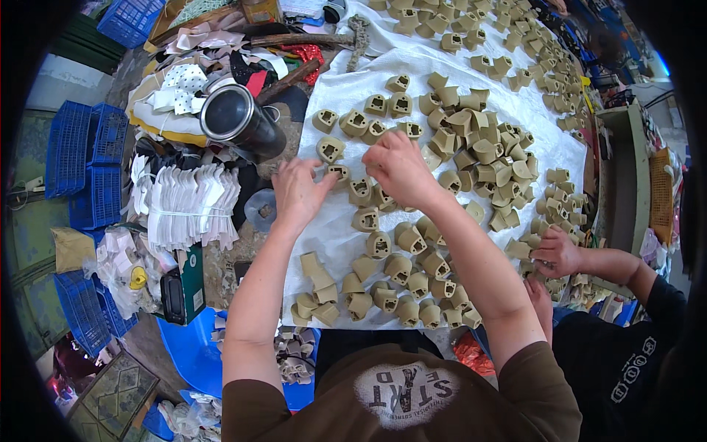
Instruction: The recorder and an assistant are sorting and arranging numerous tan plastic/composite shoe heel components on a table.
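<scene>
Olive-khaki shoe heels (pixel 366 219) with hollowed tops lie in loose rows on a white sheet (pixel 398 62) in front of me. My left hand (pixel 298 190) is at the sheet's left side, thumb and index finger at the edge of one small heel (pixel 339 174), apparently gripping it. Just beyond them lies another heel (pixel 330 149). To the right, my right hand (pixel 401 169) hovers over the rows with its fingertips pinched together. Whatever it may hold is hidden by the fingers.
A heap of heels (pixel 482 140) rises right of centre. At the right, a co-worker's hand (pixel 557 253) handles heels. Left of the sheet stand a dark metal can (pixel 254 129), a tied stack of white pieces (pixel 193 206) and a hammer (pixel 359 40). Blue crates (pixel 68 151) line the far left.
</scene>
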`<action>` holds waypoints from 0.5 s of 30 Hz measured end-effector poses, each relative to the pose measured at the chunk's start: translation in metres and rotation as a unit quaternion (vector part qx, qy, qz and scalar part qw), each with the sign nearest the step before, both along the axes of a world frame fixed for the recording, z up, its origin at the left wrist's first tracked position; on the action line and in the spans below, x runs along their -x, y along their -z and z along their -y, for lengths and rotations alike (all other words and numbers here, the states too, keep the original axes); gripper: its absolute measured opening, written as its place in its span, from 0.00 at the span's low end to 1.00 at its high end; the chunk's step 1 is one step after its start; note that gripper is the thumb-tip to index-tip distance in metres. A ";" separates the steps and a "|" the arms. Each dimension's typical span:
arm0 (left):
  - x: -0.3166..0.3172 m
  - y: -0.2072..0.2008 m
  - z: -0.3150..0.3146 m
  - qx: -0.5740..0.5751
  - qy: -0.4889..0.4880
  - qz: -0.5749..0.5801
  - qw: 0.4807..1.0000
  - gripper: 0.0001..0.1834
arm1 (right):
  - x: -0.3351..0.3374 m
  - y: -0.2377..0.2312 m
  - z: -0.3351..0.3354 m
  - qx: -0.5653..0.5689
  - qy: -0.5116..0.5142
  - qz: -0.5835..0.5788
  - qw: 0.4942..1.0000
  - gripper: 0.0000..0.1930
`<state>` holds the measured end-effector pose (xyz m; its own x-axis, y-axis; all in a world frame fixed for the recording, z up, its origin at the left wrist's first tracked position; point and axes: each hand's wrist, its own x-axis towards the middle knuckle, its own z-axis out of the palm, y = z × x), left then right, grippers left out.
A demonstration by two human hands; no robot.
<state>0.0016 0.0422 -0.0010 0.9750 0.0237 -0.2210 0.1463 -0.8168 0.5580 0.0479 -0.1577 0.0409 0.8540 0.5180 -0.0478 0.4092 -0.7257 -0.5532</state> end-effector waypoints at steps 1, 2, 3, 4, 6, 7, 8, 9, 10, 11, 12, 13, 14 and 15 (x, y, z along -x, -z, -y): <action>0.000 -0.003 0.004 0.000 -0.030 0.041 0.999 0.17 | 0.006 -0.002 0.004 0.030 -0.030 0.001 0.999 0.08; 0.000 -0.005 0.007 0.000 -0.060 0.082 0.995 0.16 | 0.010 -0.002 0.008 0.050 -0.039 0.005 0.998 0.08; 0.002 -0.003 0.007 -0.001 -0.059 0.082 0.995 0.16 | 0.015 -0.002 0.009 0.048 -0.039 0.005 0.998 0.08; 0.004 0.001 0.006 0.019 -0.044 0.082 0.995 0.14 | 0.019 -0.002 0.010 0.056 -0.054 0.012 0.997 0.09; 0.008 0.002 0.007 0.039 -0.026 0.082 0.996 0.12 | 0.024 -0.001 0.010 0.064 -0.067 0.019 0.996 0.09; 0.011 -0.001 0.008 0.027 -0.010 0.163 0.986 0.10 | 0.027 0.002 0.008 0.084 -0.087 0.042 0.992 0.11; 0.014 -0.003 0.010 0.014 0.006 0.242 0.970 0.10 | 0.028 0.005 0.008 0.105 -0.108 0.065 0.986 0.13; 0.018 -0.007 0.012 0.014 0.008 0.243 0.970 0.10 | 0.029 0.010 0.008 0.104 -0.106 0.066 0.987 0.13; 0.021 -0.010 0.015 0.000 0.065 0.259 0.964 0.11 | 0.028 0.014 0.008 0.099 -0.107 0.060 0.988 0.14; 0.022 -0.012 0.019 -0.013 0.123 0.274 0.954 0.13 | 0.027 0.018 0.010 0.093 -0.108 0.054 0.988 0.15; 0.024 -0.011 0.020 -0.016 0.122 0.274 0.954 0.13 | 0.028 0.018 0.008 0.090 -0.110 0.055 0.988 0.15; 0.025 -0.009 0.022 -0.028 0.136 0.261 0.955 0.14 | 0.028 0.018 0.008 0.071 -0.115 0.042 0.990 0.15; 0.026 -0.007 0.022 -0.038 0.150 0.248 0.956 0.15 | 0.028 0.019 0.008 0.053 -0.119 0.029 0.991 0.15; 0.025 -0.009 0.022 -0.038 0.151 0.248 0.956 0.15 | 0.029 0.019 0.012 0.054 -0.118 0.030 0.991 0.15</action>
